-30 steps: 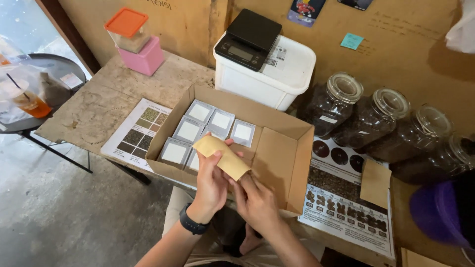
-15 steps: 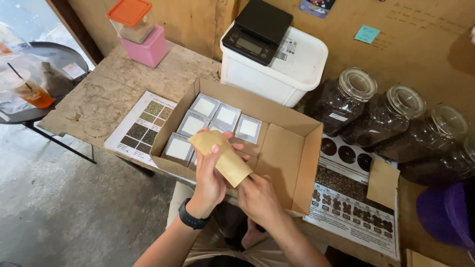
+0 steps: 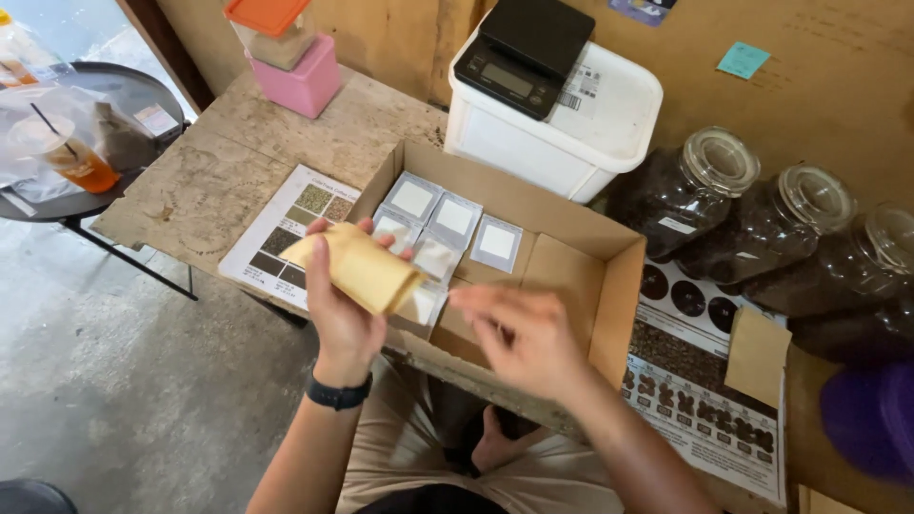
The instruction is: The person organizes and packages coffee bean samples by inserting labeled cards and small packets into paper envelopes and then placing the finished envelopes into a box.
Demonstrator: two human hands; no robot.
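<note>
Small tan kraft-paper pouch is clasped in left hand w/ firm grip; right hand blurred, released, over open cardboard box. Pouch best kept level, unsqueezed.

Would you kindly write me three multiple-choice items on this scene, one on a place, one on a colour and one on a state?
1. Where does the black scale sit?
A. in the cardboard box
B. on the white tub
C. on the round side table

2. What colour is the lid of the small container stacked on the pink box?
A. orange
B. green
C. blue

3. What does the left hand hold?
A. nothing
B. a glass jar
C. a brown paper pouch

Answers: 1 B, the scale rests on the white tub lid. 2 A, the lid is orange. 3 C, its fingers wrap the brown paper pouch over the cardboard box.
</note>
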